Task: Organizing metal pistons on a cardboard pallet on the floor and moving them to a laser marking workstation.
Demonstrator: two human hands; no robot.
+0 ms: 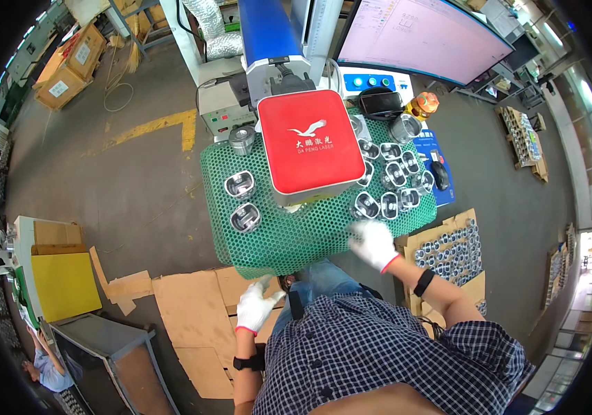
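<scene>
Open room runs along the front middle of the green surface (301, 241), between two left pistons (245, 218) and clustered right pistons (394, 176), with the red box (312, 144) blocking behind.

Shirt (372, 339): navy, thin white grid check, dark buttons (317, 363) down front, short sleeve (483, 342) visible. Past shirt's hem, blue jeans (321, 279), blurry. Beyond shirt's left side, left hand (256, 306): white glove, pinkish-red cuff edge, wide black band (244, 363) below. Beyond shirt's right side, right hand (373, 243): matching white glove, red edge, black strap (424, 282) on forearm.
</scene>
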